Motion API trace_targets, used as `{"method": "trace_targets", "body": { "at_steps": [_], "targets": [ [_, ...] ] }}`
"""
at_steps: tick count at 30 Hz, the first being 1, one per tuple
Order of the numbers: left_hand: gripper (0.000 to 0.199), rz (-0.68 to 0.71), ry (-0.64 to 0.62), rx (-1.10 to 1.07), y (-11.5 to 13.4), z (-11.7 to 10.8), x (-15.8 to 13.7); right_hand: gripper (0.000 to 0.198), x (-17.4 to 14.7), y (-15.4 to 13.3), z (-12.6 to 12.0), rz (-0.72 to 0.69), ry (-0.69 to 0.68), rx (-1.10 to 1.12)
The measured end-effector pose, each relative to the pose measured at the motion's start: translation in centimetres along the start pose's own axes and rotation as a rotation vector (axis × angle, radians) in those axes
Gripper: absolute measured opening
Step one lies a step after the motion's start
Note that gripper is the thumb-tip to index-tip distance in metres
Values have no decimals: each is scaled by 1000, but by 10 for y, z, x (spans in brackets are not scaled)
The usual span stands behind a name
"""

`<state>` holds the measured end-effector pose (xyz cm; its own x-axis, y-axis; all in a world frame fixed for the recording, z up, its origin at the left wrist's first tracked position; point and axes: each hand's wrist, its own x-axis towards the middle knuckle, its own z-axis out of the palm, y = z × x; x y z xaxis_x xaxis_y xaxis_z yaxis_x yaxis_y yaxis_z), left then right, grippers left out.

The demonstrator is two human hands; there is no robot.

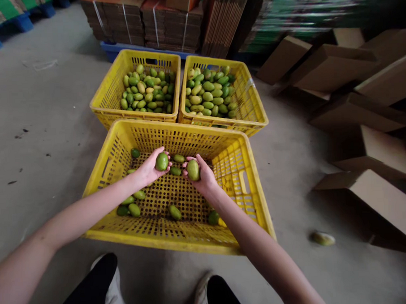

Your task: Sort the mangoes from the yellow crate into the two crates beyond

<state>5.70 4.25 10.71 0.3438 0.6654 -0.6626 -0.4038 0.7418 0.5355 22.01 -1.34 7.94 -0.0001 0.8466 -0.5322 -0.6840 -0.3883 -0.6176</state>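
My left hand (152, 166) is closed round a dark green mango (161, 161), which faces up from the palm. In my right hand (206, 176) lies a lighter, yellowish green mango (193, 170), with the fingers curled about it. Both hands are over the inside of the nearest yellow crate (180, 242), a short way apart. On its perforated floor lie several loose green mangoes, among them one near the front (174, 212) and a group at the left (134, 210). Part of one mango (213, 217) is hidden by my right forearm.
Two yellow crates, left (102, 96) and right (255, 105), stand behind, both holding many green and yellowish mangoes. Open cardboard boxes (374, 153) line the right side. A single mango (323, 238) lies on the concrete floor. Bundled flat cardboard (116, 21) is stacked at the back.
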Motion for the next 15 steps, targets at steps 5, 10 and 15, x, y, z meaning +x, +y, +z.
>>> {"method": "trace_targets", "body": {
  "at_steps": [5, 10, 15],
  "targets": [
    [23, -30, 16, 55, 3, 0, -3, 28, -6, -1, 5, -87, 2, -8],
    [36, -81, -30, -10, 2, -4, -1, 24, -3, 0, 7, -33, 34, -13],
    [40, -90, -43, -65, 3, -5, 1, 19, -1, 1, 4, 37, 46, 19]
  ]
}}
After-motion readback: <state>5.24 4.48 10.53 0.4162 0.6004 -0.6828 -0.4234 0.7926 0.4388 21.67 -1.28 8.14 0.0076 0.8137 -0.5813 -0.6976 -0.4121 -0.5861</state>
